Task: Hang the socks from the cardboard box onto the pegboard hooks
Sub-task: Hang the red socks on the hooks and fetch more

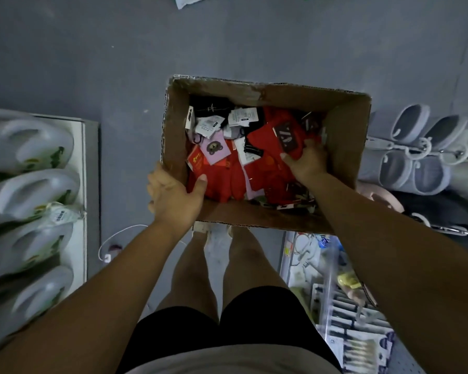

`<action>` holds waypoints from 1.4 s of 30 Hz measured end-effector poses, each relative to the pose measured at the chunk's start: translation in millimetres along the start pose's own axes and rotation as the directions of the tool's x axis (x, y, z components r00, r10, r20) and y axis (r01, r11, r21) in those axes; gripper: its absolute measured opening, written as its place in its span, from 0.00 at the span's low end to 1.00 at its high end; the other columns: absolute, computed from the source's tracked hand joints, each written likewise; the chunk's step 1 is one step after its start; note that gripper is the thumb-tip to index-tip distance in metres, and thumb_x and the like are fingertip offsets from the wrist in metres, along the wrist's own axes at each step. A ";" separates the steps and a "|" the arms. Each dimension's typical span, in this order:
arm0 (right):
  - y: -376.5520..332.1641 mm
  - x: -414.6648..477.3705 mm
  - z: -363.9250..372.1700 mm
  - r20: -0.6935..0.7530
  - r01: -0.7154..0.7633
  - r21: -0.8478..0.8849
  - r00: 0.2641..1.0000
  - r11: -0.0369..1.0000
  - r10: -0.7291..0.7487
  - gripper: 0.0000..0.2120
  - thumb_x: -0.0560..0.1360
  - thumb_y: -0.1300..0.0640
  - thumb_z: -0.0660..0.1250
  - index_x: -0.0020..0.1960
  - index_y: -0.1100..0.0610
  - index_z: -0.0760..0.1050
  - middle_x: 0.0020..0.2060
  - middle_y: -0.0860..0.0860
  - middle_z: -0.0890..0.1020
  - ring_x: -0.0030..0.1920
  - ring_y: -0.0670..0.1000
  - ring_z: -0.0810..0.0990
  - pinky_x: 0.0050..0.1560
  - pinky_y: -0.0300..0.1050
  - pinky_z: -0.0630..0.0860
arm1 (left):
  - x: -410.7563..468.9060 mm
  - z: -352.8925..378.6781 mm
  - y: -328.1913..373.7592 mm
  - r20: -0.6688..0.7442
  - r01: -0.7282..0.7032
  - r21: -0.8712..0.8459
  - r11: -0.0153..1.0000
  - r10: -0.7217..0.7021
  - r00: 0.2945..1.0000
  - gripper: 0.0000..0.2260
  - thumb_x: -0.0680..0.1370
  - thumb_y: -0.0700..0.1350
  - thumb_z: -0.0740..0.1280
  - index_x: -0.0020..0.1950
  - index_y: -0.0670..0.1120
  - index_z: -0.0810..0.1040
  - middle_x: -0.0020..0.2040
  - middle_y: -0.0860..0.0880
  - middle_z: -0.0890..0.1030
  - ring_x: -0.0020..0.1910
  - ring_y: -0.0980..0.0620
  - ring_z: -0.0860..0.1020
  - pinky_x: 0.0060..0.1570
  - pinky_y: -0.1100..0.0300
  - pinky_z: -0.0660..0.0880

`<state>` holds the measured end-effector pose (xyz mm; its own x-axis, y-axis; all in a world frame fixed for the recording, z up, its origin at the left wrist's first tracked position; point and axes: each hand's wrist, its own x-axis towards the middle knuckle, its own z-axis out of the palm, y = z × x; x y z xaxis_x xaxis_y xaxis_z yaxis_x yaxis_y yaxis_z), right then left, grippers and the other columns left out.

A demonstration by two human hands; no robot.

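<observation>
Centrally, left hand (173, 195) grips cardboard box (346, 136) near-left corner, right hand (307, 160) pinches red socks (278, 139) inside, grey floor (92, 63)

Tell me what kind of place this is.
Probably a small retail shop. A cardboard box holds tagged socks, the left hand gripping its rim and the right hand gripping a red pair; grey slippers hang at right, and packaged goods are displayed below.

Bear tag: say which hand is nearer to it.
Left. The left hand grips the box wall close to the bear tag; the right hand holds red socks farther right.
</observation>
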<state>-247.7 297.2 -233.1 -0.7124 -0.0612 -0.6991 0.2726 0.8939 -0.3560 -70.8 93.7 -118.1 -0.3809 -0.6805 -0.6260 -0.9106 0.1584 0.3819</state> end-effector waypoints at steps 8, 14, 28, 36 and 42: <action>6.4 -5.3 -1.1 0.037 0.022 0.118 0.999 0.993 -0.027 0.16 0.73 0.50 0.75 0.51 0.55 0.71 0.61 0.58 0.76 0.60 0.57 0.76 0.61 0.53 0.76 | -5.6 2.6 1.0 -0.001 0.028 0.006 1.000 -0.028 1.000 0.37 0.78 0.57 0.69 0.79 0.45 0.55 0.74 0.45 0.62 0.75 0.44 0.60 0.72 0.43 0.60; -10.9 -56.7 -17.7 0.136 0.096 0.289 0.981 0.953 -0.140 0.11 0.78 0.52 0.69 0.48 0.55 0.68 0.48 0.53 0.77 0.52 0.52 0.77 0.46 0.43 0.74 | -25.0 4.3 3.7 -0.151 -0.037 -0.076 0.996 0.026 0.988 0.35 0.78 0.54 0.70 0.78 0.40 0.59 0.74 0.41 0.62 0.75 0.42 0.62 0.74 0.42 0.62; -25.2 -113.6 -25.1 0.233 -0.026 0.567 0.964 0.823 -0.130 0.09 0.82 0.52 0.64 0.59 0.55 0.71 0.51 0.50 0.83 0.50 0.45 0.83 0.53 0.46 0.82 | -14.9 34.2 57.8 0.434 0.258 -0.508 0.821 -0.015 0.901 0.10 0.84 0.50 0.63 0.54 0.48 0.83 0.52 0.46 0.87 0.50 0.48 0.85 0.53 0.51 0.82; -28.1 -17.5 -12.5 0.143 -0.301 0.653 0.950 0.695 0.278 0.34 0.76 0.47 0.72 0.76 0.58 0.64 0.71 0.56 0.73 0.69 0.57 0.73 0.70 0.54 0.71 | 15.9 38.0 29.6 0.424 0.347 -0.454 0.821 -0.143 0.894 0.09 0.84 0.55 0.61 0.56 0.54 0.79 0.53 0.49 0.86 0.54 0.46 0.84 0.57 0.34 0.79; -23.9 8.3 0.9 0.255 -0.416 0.709 0.904 0.569 0.343 0.29 0.75 0.43 0.73 0.70 0.56 0.72 0.67 0.54 0.77 0.63 0.55 0.77 0.62 0.50 0.75 | 16.0 41.6 22.8 0.427 0.375 -0.482 0.792 -0.161 0.890 0.09 0.84 0.54 0.61 0.56 0.54 0.80 0.53 0.48 0.86 0.54 0.45 0.84 0.56 0.34 0.79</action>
<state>-259.5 275.0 -230.9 -0.3854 0.1383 -0.9123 0.9102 0.2195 -0.3512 -104.3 116.2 -147.6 -0.2614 -0.3250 -0.9089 -0.7864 -0.4742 0.3957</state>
